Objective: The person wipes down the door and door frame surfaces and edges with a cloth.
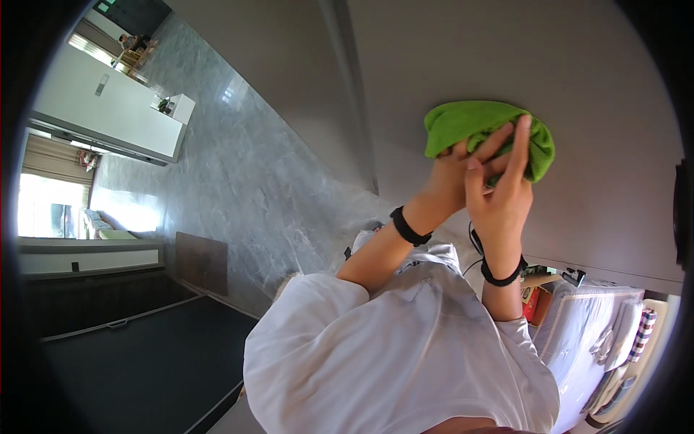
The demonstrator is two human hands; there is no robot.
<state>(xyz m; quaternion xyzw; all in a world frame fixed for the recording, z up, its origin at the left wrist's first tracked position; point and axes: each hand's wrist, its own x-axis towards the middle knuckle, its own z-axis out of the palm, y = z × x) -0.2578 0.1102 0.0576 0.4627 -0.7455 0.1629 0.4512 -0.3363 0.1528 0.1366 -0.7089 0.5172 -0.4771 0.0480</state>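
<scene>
A bright green cloth (473, 121), bunched and folded, is in front of a smooth grey-brown panel. Whether it presses on the panel I cannot tell. My left hand (454, 177) grips its lower left part, some fingers sunk in the folds. From the right, my right hand (504, 199) overlaps the left; its thumb stands up between the hands and one long finger stretches over the cloth's right part. Its other fingers are partly hidden among the folds and the left hand. Black bands circle both wrists.
The grey-brown panel (600, 166) fills the upper right, with a vertical groove (352, 79). Grey marble flooring (238, 166) stretches left toward a white counter (177, 123) and a distant seated person (132, 43). A dark flat surface (137, 369) lies lower left, a bed (578, 340) lower right.
</scene>
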